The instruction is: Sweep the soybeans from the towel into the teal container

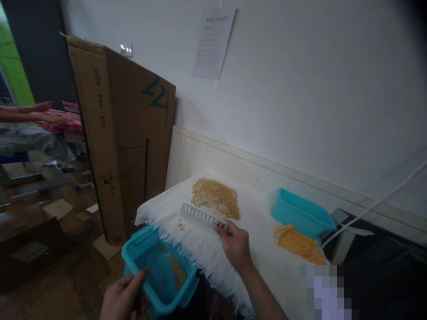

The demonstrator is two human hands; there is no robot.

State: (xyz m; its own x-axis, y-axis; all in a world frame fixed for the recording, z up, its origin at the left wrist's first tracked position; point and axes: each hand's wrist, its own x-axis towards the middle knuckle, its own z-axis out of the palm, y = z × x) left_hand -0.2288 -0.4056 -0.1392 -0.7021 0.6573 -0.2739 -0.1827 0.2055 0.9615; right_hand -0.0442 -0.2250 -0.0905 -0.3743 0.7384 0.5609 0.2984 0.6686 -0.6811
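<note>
My left hand [125, 291] is closed on the near rim of a blue plastic bin [133, 262], thumb on top. The bin is held below the table's edge, tilted, with some soybeans [178, 275] gathered along one side inside. In my right hand [235, 243] is a white slotted plastic strip [202, 218], gripped at its right end and held over the white fringed cloth [267, 266]. A spread of soybeans [215, 195] lies on the cloth just beyond the strip. A few loose beans [180, 225] sit near the strip's left end.
A second blue bin [302, 213] and an orange cloth [298, 243] are at the table's right. A tall cardboard box [133, 133] stands left of the table, against the white wall. Another person's arms [33, 114] show at far left, above a cluttered floor.
</note>
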